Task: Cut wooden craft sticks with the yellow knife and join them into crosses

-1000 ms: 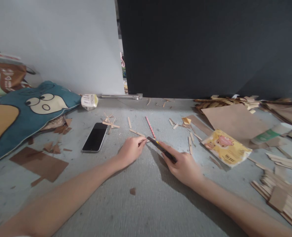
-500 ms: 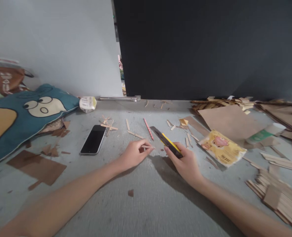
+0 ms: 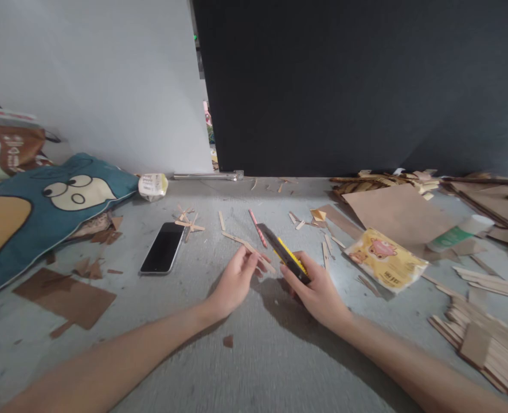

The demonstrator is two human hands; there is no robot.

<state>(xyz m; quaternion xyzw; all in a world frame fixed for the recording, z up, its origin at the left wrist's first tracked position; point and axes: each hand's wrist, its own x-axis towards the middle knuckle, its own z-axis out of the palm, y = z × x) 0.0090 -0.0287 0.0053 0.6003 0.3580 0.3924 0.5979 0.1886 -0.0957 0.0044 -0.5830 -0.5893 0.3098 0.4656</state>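
Observation:
My right hand point(image 3: 316, 289) is closed around a black and yellow utility knife point(image 3: 284, 252) whose tip points up and to the left. My left hand point(image 3: 237, 278) sits just left of it and pinches a thin wooden stick point(image 3: 260, 259) between thumb and fingers, lifted a little above the grey table point(image 3: 254, 355). The two hands are close together at the table's middle. A pink pencil point(image 3: 257, 227) lies just beyond the knife's tip.
A black phone point(image 3: 163, 255) lies left of my hands. A blue cartoon cushion point(image 3: 43, 206) and brown card scraps point(image 3: 65, 295) fill the left. A yellow tissue pack point(image 3: 385, 258), cardboard sheets point(image 3: 398, 212) and stacked wooden sticks point(image 3: 486, 338) lie right. Loose sticks litter the far table.
My left hand has picked the stick up off the table and turned it toward the knife. My right hand drew back with the knife and tilted it so its yellow side shows.

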